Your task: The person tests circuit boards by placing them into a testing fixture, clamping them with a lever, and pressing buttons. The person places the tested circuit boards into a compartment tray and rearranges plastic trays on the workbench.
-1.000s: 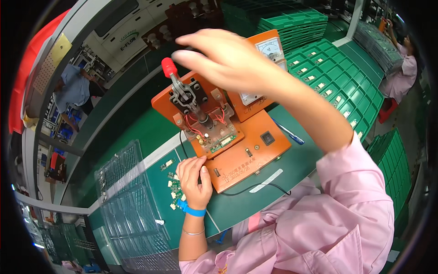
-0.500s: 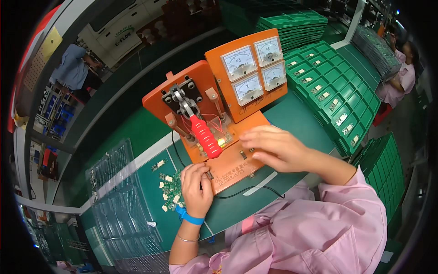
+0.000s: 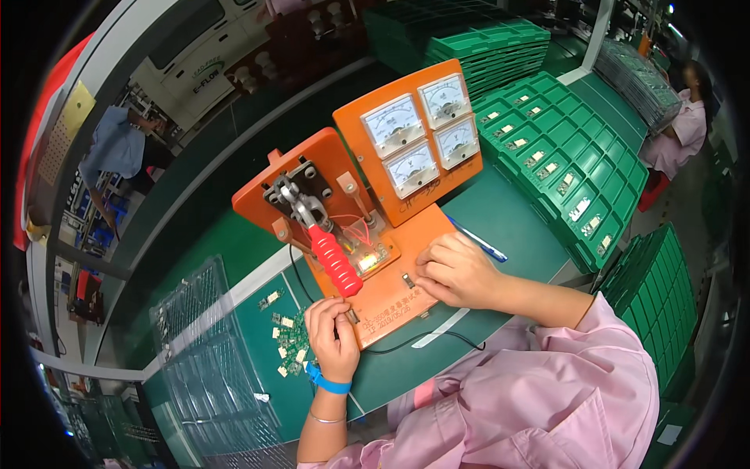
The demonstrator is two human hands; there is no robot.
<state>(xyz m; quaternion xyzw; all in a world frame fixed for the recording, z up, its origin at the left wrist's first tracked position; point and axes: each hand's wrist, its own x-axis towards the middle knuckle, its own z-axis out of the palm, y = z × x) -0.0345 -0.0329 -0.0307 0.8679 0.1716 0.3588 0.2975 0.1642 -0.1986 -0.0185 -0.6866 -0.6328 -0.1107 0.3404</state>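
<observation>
Testing step | our right hand (image 3: 457, 272) fingers press flat on orange test jig (image 3: 391, 301) | left hand (image 3: 334, 338) fingers pinch small board at jig edge | next we judge: lift red clamp handle (image 3: 336, 260)

Red lever handle (image 3: 336, 260) between both hands; open green mat (image 3: 516, 227) rightward.

An orange test fixture (image 3: 391, 289) sits on the green worktop (image 3: 516, 227), its flat base toward the person, two upright panels behind; a red-handled toggle clamp (image 3: 334, 259) is swung down over a small lit circuit board (image 3: 367, 260) on the base
</observation>
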